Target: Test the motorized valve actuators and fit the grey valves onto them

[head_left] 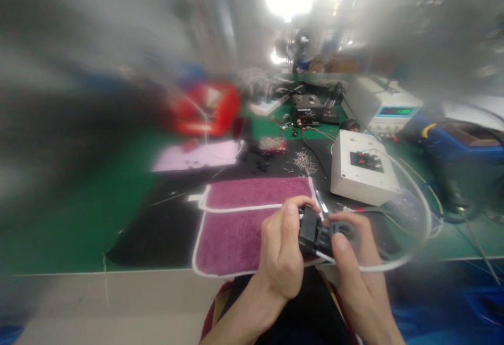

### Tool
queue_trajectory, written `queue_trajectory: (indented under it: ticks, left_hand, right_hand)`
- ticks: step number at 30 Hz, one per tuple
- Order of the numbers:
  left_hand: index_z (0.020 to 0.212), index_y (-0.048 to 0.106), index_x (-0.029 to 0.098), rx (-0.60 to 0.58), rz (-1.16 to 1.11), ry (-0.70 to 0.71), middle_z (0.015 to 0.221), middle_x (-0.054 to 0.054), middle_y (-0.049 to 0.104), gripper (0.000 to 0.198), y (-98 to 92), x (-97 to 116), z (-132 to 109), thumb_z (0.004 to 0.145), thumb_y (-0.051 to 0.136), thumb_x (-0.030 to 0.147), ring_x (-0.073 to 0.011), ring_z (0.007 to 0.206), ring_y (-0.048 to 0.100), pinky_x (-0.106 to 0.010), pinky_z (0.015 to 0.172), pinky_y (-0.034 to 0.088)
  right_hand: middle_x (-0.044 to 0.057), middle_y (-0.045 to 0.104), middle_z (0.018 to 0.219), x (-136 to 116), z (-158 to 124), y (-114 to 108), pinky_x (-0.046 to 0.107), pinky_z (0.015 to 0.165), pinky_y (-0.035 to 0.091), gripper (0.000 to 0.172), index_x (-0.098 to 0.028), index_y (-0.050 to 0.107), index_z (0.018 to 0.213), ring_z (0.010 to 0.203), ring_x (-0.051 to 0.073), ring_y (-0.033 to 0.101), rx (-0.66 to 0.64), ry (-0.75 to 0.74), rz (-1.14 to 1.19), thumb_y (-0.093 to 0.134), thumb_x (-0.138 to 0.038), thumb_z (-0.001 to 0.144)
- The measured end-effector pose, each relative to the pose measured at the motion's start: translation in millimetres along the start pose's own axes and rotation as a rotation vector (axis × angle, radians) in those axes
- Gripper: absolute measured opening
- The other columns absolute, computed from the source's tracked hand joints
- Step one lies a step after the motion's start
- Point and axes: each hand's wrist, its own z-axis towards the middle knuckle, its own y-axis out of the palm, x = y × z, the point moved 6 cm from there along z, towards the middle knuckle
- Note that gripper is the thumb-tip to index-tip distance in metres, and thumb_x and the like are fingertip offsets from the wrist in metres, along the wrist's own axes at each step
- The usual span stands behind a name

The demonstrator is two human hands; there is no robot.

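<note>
My left hand [283,248] wraps round the left side of a black device [310,229] just above the table's front edge. On its right side, my right hand [356,253] pinches a dark round part [342,229] between thumb and fingers; this part is blurred. A white cable [394,266] runs from the device under the right hand and loops up to the right. Beneath and left of the hands lies a purple cloth [230,240] with white edging. Tweezers [322,200] rest just beyond the device.
A white box with black terminals [360,171] stands right of the cloth, a power supply [384,106] behind it. Small metal pins [305,161] lie on the black mat [157,229]. Further back are a black station [309,110], a red bin [208,108] and a pink sheet [197,157].
</note>
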Motion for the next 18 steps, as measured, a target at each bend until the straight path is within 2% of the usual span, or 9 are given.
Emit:
queue_trajectory:
  ticks: [1, 3, 7, 10, 13, 16, 18]
  left_hand:
    - [0.112, 0.071, 0.016, 0.017, 0.014, 0.017, 0.104, -0.007, 0.073, 0.052, 2.0, -0.6, -0.2, 0.115, 0.03, 0.049, -0.0151, 0.091, 0.067, -0.027, 0.083, 0.05]
    - [0.113, 0.07, 0.016, 0.054, 0.021, 0.048, 0.105, -0.007, 0.072, 0.052, 5.7, -1.6, -0.9, 0.115, 0.029, 0.047, -0.0148, 0.092, 0.066, -0.027, 0.083, 0.049]
    - [0.113, 0.07, 0.016, 0.074, -0.023, 0.077, 0.104, -0.006, 0.072, 0.052, 13.9, -3.9, -2.6, 0.115, 0.027, 0.046, -0.0146, 0.092, 0.067, -0.027, 0.083, 0.05]
    - [0.114, 0.07, 0.015, 0.079, -0.044, 0.063, 0.105, -0.007, 0.073, 0.054, 18.9, -6.4, -4.1, 0.115, 0.026, 0.047, -0.0155, 0.093, 0.068, -0.027, 0.084, 0.052]
    - [0.115, 0.071, 0.015, 0.104, -0.039, 0.031, 0.104, -0.007, 0.074, 0.056, 21.6, -9.9, -5.4, 0.115, 0.027, 0.048, -0.0153, 0.094, 0.069, -0.027, 0.086, 0.053]
    - [0.114, 0.072, 0.014, 0.11, -0.049, -0.002, 0.101, -0.007, 0.074, 0.058, 24.1, -14.3, -7.1, 0.115, 0.027, 0.05, -0.0151, 0.092, 0.07, -0.027, 0.084, 0.054]
    - [0.116, 0.073, 0.014, 0.119, -0.039, -0.025, 0.105, -0.008, 0.075, 0.06, 24.7, -17.4, -8.8, 0.115, 0.026, 0.051, -0.0161, 0.096, 0.07, -0.028, 0.088, 0.054]
  right_hand:
    - [0.001, 0.062, 0.105, 0.3, 2.5, -0.1, 0.022, 0.082, 0.045, 0.027, -0.019, 0.059, 0.116, 0.093, 0.014, 0.057, 0.086, 0.042, -0.014, 0.052, -0.045, 0.113]
    - [0.001, 0.061, 0.098, 0.3, 7.2, 1.6, 0.022, 0.078, 0.044, 0.026, -0.018, 0.06, 0.108, 0.087, 0.014, 0.056, 0.192, 0.03, -0.007, 0.054, -0.043, 0.112]
    - [0.0, 0.061, 0.09, 5.3, 13.9, 3.0, 0.02, 0.067, 0.044, 0.023, -0.017, 0.064, 0.101, 0.076, 0.012, 0.056, 0.311, -0.114, 0.066, 0.059, -0.038, 0.109]
    - [-0.001, 0.06, 0.087, 6.2, 14.4, -0.2, 0.019, 0.069, 0.044, 0.02, -0.016, 0.065, 0.096, 0.076, 0.011, 0.056, 0.43, -0.194, 0.027, 0.059, -0.032, 0.108]
    - [0.0, 0.06, 0.086, 4.0, 14.8, 0.2, 0.02, 0.071, 0.045, 0.018, -0.016, 0.065, 0.094, 0.077, 0.011, 0.057, 0.477, -0.247, 0.002, 0.059, -0.027, 0.107]
    - [0.002, 0.061, 0.085, 4.8, 15.0, 1.1, 0.023, 0.069, 0.046, 0.02, -0.015, 0.066, 0.093, 0.076, 0.014, 0.058, 0.488, -0.242, -0.015, 0.058, -0.027, 0.106]
    - [0.003, 0.062, 0.085, 6.5, 13.7, 0.7, 0.025, 0.067, 0.046, 0.021, -0.015, 0.066, 0.091, 0.076, 0.015, 0.059, 0.502, -0.239, -0.025, 0.058, -0.029, 0.105]
